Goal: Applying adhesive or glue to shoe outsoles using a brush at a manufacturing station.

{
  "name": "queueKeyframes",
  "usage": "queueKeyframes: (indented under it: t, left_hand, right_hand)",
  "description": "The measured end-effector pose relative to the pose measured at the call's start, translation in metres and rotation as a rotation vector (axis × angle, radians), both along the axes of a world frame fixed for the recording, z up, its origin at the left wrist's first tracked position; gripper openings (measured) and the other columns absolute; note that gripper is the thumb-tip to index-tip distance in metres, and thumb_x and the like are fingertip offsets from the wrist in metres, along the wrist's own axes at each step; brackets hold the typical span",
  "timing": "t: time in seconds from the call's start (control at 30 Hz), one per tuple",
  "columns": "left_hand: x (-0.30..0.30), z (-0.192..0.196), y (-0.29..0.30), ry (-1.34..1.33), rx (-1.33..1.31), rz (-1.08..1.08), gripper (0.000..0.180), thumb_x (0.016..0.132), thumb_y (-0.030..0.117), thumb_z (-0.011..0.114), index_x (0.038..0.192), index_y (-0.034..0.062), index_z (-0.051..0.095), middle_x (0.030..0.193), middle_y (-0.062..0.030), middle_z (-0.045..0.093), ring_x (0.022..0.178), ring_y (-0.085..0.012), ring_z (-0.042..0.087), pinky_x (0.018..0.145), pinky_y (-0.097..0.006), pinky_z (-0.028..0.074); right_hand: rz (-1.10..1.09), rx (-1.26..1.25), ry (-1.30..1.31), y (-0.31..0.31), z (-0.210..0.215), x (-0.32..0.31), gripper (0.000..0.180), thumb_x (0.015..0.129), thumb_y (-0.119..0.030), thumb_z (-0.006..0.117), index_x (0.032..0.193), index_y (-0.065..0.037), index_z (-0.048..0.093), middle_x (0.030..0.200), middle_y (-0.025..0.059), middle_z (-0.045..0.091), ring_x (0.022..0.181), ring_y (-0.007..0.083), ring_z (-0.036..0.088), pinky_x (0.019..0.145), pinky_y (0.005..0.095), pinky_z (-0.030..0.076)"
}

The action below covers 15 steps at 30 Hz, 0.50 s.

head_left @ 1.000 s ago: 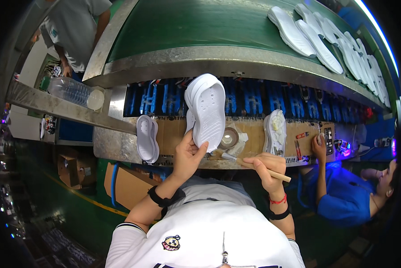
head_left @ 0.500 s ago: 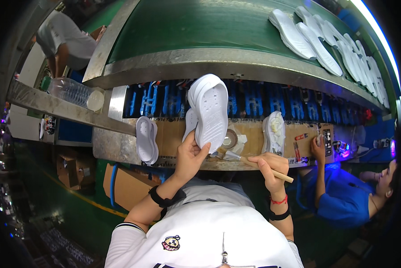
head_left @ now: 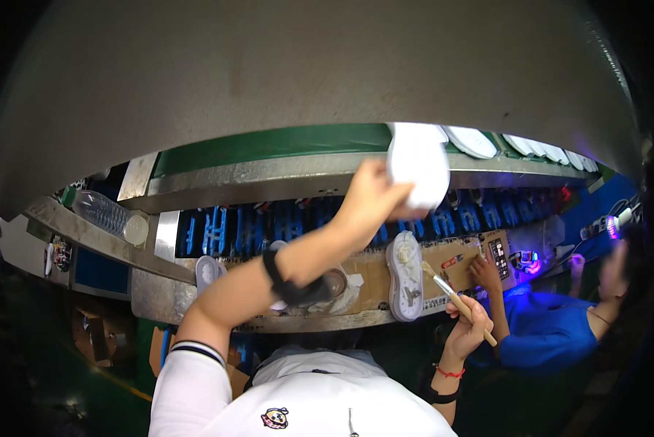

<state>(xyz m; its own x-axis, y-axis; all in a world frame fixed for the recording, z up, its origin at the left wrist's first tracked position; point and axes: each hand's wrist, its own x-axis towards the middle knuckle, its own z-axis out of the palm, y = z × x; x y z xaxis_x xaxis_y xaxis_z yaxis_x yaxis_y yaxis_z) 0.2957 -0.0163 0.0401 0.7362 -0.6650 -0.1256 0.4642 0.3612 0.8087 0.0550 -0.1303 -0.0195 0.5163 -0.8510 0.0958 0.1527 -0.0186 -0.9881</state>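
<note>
Evidently we gripped white sole (head_left: 419, 167) by near end in left hand (head_left: 376, 191), up before metal rail (head_left: 268, 173), contact with green belt (head_left: 268, 147) unclear. Right hand (head_left: 469, 328) grasped brush (head_left: 457, 301), bristles (head_left: 429, 270) close beside second sole (head_left: 405, 279) on bench (head_left: 152, 297). Good practice, we judged: light edge grip, sole level, bristles well clear of it.

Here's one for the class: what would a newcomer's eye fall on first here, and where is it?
First, the white sole, blurred in the left hand against the green surface. Next, the brush in the right hand, its bristles beside another sole on the cardboard. A purple light glows farther right.
</note>
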Motion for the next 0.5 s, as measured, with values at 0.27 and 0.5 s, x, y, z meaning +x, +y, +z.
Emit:
queueKeyframes:
  t: [0.27,0.5]
  left_hand:
    - [0.028,0.015,-0.059,-0.093,-0.149,0.097,0.028,0.094,0.014,0.048,0.116,-0.0004,0.037,0.103,-0.0154,0.056,0.085,-0.0229,0.063,0.074,-0.032,0.055]
    - [-0.044,-0.196,0.154,-0.639,0.753,0.910,0.040,0.078,0.006,0.064,0.112,0.0012,0.045,0.099,-0.0097,0.048,0.087,-0.0183,0.050,0.078,-0.030,0.042]
  right_hand:
    - [0.085,0.044,0.022,0.010,-0.010,0.011,0.039,0.082,-0.024,0.048,0.084,0.013,0.063,0.069,0.0220,0.064,0.060,0.0254,0.063,0.056,0.0271,0.046]
    - [0.229,0.062,0.062,0.027,-0.028,0.015,0.039,0.086,-0.022,0.046,0.089,0.013,0.062,0.069,0.0201,0.064,0.058,0.0212,0.060,0.054,0.0236,0.045]
